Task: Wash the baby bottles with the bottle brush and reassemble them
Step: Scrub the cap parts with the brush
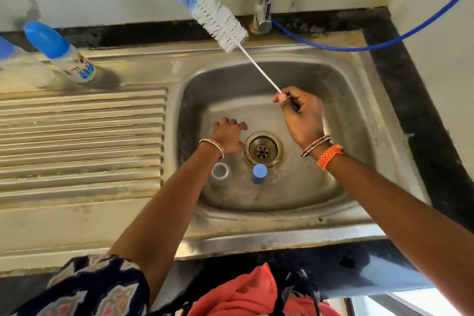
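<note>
Head view looks down into the sink [359, 90], where the right hand [301, 115] pinches the brush [218, 23] by its thin stem, bristles angled up toward the tap [264, 2]. Left hand [227, 134] reaches down to the basin floor beside the drain [263, 149], fingers curled over something blue, mostly hidden. An open bottle [220, 172] and a blue cap [259, 173] sit near the drain, while two capped bottles [61, 52] stand on the drainboard [82, 136].
</note>
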### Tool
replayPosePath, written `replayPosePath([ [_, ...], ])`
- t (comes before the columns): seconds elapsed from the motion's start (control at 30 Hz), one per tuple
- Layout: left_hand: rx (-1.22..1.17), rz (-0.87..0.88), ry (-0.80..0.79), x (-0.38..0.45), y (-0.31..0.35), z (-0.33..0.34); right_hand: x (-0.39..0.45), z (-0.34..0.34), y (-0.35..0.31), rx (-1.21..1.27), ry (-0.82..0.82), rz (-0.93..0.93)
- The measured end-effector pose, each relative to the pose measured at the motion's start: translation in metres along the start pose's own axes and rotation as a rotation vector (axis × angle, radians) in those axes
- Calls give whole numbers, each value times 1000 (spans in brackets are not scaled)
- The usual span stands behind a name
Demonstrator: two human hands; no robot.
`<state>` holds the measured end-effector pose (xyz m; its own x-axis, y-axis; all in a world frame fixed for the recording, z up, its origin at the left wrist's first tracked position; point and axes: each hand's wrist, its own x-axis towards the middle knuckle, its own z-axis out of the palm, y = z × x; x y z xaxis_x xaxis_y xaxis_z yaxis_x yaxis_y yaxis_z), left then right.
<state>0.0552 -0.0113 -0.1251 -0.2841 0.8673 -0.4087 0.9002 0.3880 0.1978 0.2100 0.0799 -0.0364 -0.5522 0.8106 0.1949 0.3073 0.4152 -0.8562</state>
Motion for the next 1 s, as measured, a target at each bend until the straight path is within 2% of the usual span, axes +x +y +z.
replayPosePath([
  [0.1,-83,234,-69,0,28,5,-3,-4,-1,-4,24,11],
  [0.17,-63,325,-126,-4,44,14,-5,-6,-1,-24,46,23],
  [0.27,88,336,-241,-8,55,32,-11,-11,2,-93,87,55],
  [0.37,76,340,-323,-10,54,50,-18,-18,5,-136,99,87],
  [0.53,-180,270,-206,-18,53,44,-29,-29,1,-242,134,79],
  [0.6,-461,175,-92,-22,53,25,-35,-35,-1,-295,182,84],
  [0.73,-1631,-175,112,-42,42,-31,-50,-55,-4,-354,258,44],
  [0.8,-2020,-222,194,-53,29,-52,-57,-65,-2,-363,268,9],
  [0.9,-2345,-164,369,-78,11,-71,-71,-79,1,-359,277,-75],
  [1.0,-2489,-85,549,-94,-1,-76,-83,-95,4,-342,256,-142],
])
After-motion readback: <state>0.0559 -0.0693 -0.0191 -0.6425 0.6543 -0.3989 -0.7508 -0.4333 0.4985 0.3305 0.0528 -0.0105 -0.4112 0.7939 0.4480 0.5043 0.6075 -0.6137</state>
